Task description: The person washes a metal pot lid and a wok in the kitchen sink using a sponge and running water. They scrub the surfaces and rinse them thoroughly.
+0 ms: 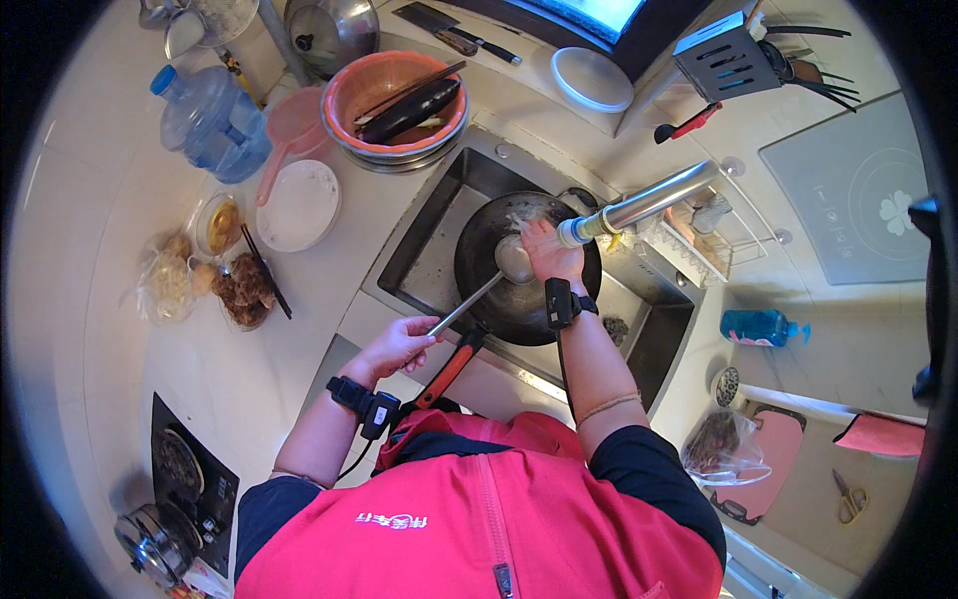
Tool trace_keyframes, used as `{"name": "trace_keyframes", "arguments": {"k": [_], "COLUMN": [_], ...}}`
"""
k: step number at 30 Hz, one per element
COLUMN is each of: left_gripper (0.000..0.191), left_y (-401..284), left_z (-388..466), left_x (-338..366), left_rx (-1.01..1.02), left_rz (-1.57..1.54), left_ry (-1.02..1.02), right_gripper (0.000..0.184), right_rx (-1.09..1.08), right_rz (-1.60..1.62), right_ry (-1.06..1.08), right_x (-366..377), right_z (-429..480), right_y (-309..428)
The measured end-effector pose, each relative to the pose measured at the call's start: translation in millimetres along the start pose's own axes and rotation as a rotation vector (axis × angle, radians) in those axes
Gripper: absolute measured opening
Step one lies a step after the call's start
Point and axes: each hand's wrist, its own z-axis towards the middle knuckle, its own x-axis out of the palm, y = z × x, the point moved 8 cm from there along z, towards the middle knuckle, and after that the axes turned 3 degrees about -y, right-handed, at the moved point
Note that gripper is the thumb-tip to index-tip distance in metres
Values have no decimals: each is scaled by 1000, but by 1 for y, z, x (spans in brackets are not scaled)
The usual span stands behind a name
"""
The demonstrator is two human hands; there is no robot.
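Note:
My left hand (400, 344) grips the end of the long handle of a metal ladle (515, 259). The ladle's round bowl lies over a dark wok (498, 314) that sits in the stainless steel sink (419, 262). My right hand (552, 251) is beside the ladle bowl, under the mouth of the metal faucet (658, 198), with its fingers stretched out and nothing visible held in it. Water splashes around its fingertips. The wok's red and black handle (449, 371) points towards me, over the front edge of the sink.
Left of the sink are an orange basin (352, 135) holding an eggplant (412, 112), a white plate (298, 206), a water jug (213, 123) and bagged food (166, 288). Rightward are a wire rack (700, 262), a blue soap bottle (756, 328), a pink cutting board (778, 457) and scissors (849, 498).

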Motion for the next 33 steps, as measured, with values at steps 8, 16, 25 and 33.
{"name": "trace_keyframes", "arguments": {"k": [8,16,25,33], "left_gripper": [44,49,47,50], "left_y": [-9,-16,-20,-13], "left_z": [8,12,15,16], "left_x": [-5,-13,-15,-19], "left_rx": [-3,-28,-30,-17], "left_rz": [56,71,93,105], "left_ry": [70,62,90,82], "right_gripper": [51,42,46,30], "right_rx": [-72,-159,-140,-152], "right_rz": [171,46,13,-112], "right_ry": [64,-145,17,-210], "right_x": [-30,-12,-4,-12], "right_z": [8,-17,4,-23], "right_y": [13,6,10,0]}}
